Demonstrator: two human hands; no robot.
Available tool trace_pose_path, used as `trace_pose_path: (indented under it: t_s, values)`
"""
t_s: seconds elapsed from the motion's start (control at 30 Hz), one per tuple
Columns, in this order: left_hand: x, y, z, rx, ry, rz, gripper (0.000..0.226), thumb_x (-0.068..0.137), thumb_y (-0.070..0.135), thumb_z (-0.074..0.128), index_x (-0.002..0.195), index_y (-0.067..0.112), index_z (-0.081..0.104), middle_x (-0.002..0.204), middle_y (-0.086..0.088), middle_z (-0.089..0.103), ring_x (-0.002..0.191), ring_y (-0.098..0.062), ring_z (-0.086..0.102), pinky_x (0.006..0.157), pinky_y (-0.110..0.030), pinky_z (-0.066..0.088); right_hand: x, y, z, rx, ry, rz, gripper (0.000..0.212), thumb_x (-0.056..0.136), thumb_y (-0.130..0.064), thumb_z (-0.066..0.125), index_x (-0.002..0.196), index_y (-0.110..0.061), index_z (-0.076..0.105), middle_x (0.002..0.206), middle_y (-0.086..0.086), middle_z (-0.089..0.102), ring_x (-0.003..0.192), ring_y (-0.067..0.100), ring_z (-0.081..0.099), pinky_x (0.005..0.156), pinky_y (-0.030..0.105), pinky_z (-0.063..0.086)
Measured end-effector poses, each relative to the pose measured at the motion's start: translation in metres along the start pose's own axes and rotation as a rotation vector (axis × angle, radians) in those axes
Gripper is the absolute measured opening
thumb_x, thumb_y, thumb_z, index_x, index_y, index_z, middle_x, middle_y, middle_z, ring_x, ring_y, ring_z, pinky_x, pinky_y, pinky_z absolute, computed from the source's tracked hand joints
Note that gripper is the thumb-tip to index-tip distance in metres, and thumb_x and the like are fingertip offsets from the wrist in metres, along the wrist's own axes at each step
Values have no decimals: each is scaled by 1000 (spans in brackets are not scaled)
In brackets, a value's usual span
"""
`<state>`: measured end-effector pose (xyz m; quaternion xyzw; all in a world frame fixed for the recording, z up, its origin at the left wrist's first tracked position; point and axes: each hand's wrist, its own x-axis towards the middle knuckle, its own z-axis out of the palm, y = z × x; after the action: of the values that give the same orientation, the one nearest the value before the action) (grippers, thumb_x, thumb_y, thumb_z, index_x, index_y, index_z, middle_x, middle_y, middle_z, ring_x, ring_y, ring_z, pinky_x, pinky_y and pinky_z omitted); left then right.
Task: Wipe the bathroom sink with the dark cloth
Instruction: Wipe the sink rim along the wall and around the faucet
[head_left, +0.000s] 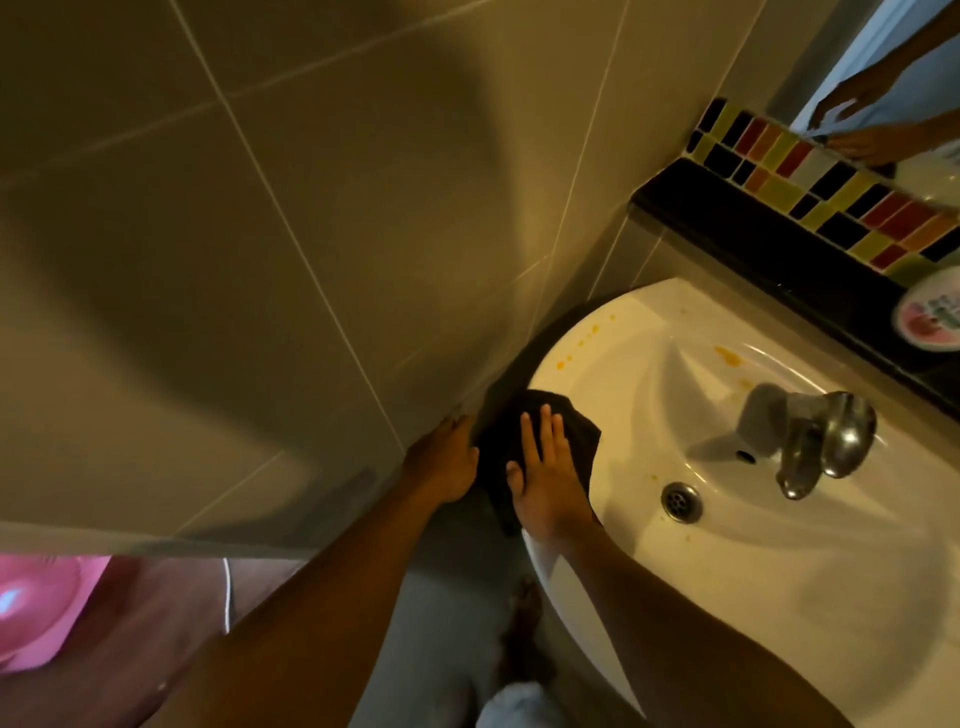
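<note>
The cloth (540, 441) lies on the sink (649, 364) rim at frame centre — my right hand (545, 473) pressed flat on it, fingers spread. My left hand (441, 457) rests open just beside it, against the tiled wall (260, 234). Orange spots (724, 355) dot the basin near the tap (815, 441) — upper right, coloured tiles (810, 176).

sink (779, 597) cut off at right, round container (930, 322) label blurred

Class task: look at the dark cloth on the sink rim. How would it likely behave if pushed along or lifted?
The dark cloth drapes over the sink rim, so it is probably floppy and would sag when lifted. Flattened under the right hand, it should slide on the glossy surface, perhaps bunching.
</note>
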<state>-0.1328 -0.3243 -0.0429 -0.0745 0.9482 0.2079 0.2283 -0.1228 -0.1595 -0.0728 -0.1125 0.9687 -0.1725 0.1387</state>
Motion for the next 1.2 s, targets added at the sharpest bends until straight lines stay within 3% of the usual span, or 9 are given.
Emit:
trace_pose_path:
  t_s: [0.1,0.3,0.57,0.83,1.03,1.1,1.2]
  values:
    - [-3,4,19,-76,25,34,51,98,31,43,146,17,33,150,-10,38,134,-31,40,107,-41,34,30,3,-4,25,2,-4,63,100,-39,25,152,-18,-5,161,11,-12,147,27,-15,121,40,-3]
    - [7,26,38,-220,151,106,42,98,27,41,139,17,44,139,-11,49,121,-32,50,97,-41,42,83,23,-21,58,67,33,59,101,-42,19,153,-20,-1,161,8,-10,148,25,-14,118,41,-8]
    - [50,77,24,-237,300,147,53,99,39,37,147,18,30,147,-9,37,130,-26,40,105,-39,36,158,82,-65,-55,131,192,61,100,-48,12,152,-22,-4,161,6,-13,147,23,-15,118,43,-10]
    - [99,112,33,-255,260,103,64,97,52,28,152,25,8,155,-9,27,135,-27,38,104,-40,37,186,175,-122,-187,157,391,64,98,-49,5,153,-16,-3,162,8,-9,149,23,-8,121,41,-2]
    - [103,124,42,-109,440,19,63,96,55,23,145,17,36,131,-12,58,99,-27,66,73,-36,53,198,137,-105,-126,258,522,60,100,-42,14,153,-14,3,162,11,0,148,32,-5,119,52,-6]
    - [104,125,42,-140,464,20,68,95,59,18,144,17,37,130,-13,59,99,-30,67,74,-38,54,200,108,-91,-176,237,389,59,100,-42,16,152,-17,9,162,9,5,148,32,-3,116,52,-9]
    - [102,124,41,-213,459,-13,79,91,67,11,150,16,25,138,-16,52,111,-35,61,84,-43,51,191,95,-83,-232,137,13,55,98,-44,16,148,-25,29,159,2,22,149,29,4,117,49,-3]
